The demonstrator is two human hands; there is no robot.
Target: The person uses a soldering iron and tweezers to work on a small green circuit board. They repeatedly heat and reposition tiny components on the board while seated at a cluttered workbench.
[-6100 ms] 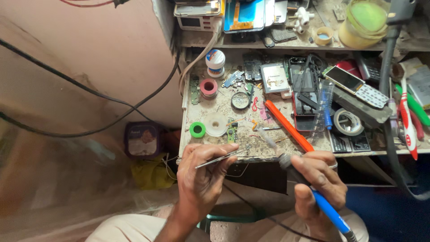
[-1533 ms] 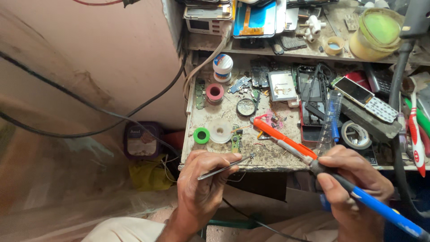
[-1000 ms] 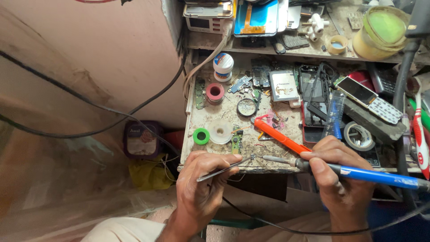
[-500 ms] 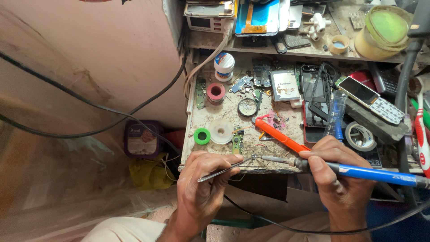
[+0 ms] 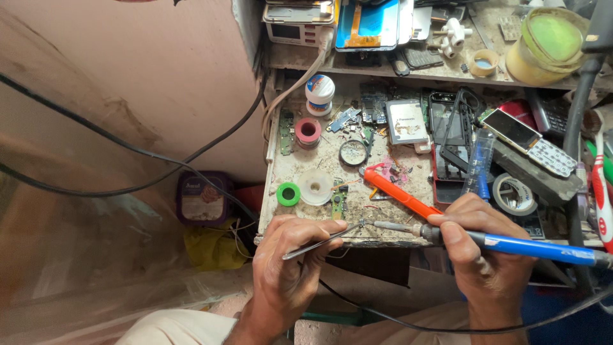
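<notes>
Pinching tweezers (image 5: 322, 240) in left hand (image 5: 290, 268), gripped iron (image 5: 504, 244) in right hand (image 5: 482, 255) at desk (image 5: 357, 217) front edge; tiny, light, fragile part, hot tip.

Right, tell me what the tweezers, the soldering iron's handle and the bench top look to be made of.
Tweezers in the left hand: bare metal, going by the thin, grey, shiny blades. Soldering iron in the right hand: the handle looks like glossy blue plastic, with a dull metal shaft and tip. Bench top: probably wood or board, though a stained, gritty coating hides the surface, so I can't say for sure.
</notes>
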